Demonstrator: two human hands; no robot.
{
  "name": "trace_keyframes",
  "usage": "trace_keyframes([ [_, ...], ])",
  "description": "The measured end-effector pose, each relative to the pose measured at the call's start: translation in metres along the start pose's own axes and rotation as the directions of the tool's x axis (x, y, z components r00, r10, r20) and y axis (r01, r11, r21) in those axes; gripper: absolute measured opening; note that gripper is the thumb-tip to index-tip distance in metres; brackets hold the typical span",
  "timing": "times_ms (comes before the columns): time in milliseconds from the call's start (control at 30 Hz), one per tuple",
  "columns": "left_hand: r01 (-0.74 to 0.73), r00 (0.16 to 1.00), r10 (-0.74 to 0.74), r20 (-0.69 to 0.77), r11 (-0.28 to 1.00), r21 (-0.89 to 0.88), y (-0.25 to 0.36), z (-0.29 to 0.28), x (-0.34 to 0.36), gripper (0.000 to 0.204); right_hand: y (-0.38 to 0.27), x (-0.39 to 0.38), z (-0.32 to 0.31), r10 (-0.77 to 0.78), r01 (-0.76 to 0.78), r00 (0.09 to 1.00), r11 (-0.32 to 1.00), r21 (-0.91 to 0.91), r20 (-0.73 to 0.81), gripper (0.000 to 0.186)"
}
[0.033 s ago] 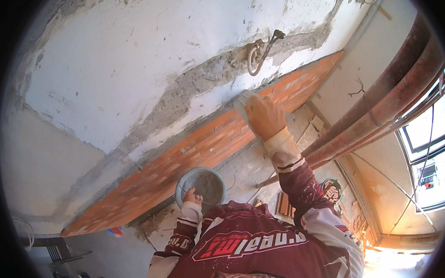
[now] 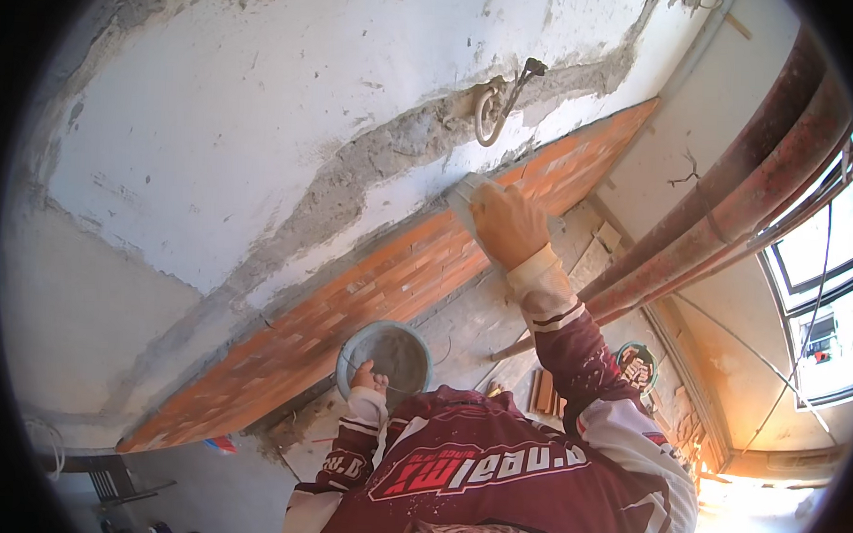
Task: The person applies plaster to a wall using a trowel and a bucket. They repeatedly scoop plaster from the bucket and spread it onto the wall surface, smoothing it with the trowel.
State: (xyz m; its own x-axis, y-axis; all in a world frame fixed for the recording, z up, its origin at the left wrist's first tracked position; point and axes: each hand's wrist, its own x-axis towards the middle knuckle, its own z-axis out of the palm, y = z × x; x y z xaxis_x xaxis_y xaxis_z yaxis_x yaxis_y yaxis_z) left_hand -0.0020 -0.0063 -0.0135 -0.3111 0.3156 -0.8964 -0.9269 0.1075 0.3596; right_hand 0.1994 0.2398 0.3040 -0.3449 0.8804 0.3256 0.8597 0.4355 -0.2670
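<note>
A flat grey tool (image 2: 466, 195) (probably a float or trowel, its handle hidden by the grip) lay in the right hand (image 2: 512, 227) at the upper edge of the orange brick band (image 2: 379, 274), toward that band's right end, just below the bare grey patch (image 2: 340, 184) in the white plaster (image 2: 206, 137). Work of this kind was best done, one would judge, with the tool's face set flat, the pressure even and the strokes following the band's edge, well clear of the cable loop (image 2: 489, 118) above. The right arm reached forward and up, nearly straight, the back of the hand toward the viewer; its fingers were closed firmly round the tool. The left arm was bent low near the body, the left hand (image 2: 371, 379) at the near left rim of a grey bucket (image 2: 353, 339) with grey mortar-like material (image 2: 401, 353) inside. Its fingers were partly curled there, but whether they gripped the rim, a thin handle or nothing could not be told.
</note>
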Motion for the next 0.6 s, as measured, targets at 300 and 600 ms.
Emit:
trace_keyframes([
  [300,-0.008,1.000,0.008,0.015,1.000,-0.021,0.003,0.003,-0.004,0.015,0.015,-0.012,-0.014,0.003,-0.007,0.988,1.000,-0.024,-0.156,0.016],
  [600,-0.015,1.000,0.014,-0.012,1.000,-0.018,0.007,0.009,-0.008,0.016,0.047,-0.044,0.037,0.033,-0.055,0.970,0.995,-0.082,-0.243,0.032],
])
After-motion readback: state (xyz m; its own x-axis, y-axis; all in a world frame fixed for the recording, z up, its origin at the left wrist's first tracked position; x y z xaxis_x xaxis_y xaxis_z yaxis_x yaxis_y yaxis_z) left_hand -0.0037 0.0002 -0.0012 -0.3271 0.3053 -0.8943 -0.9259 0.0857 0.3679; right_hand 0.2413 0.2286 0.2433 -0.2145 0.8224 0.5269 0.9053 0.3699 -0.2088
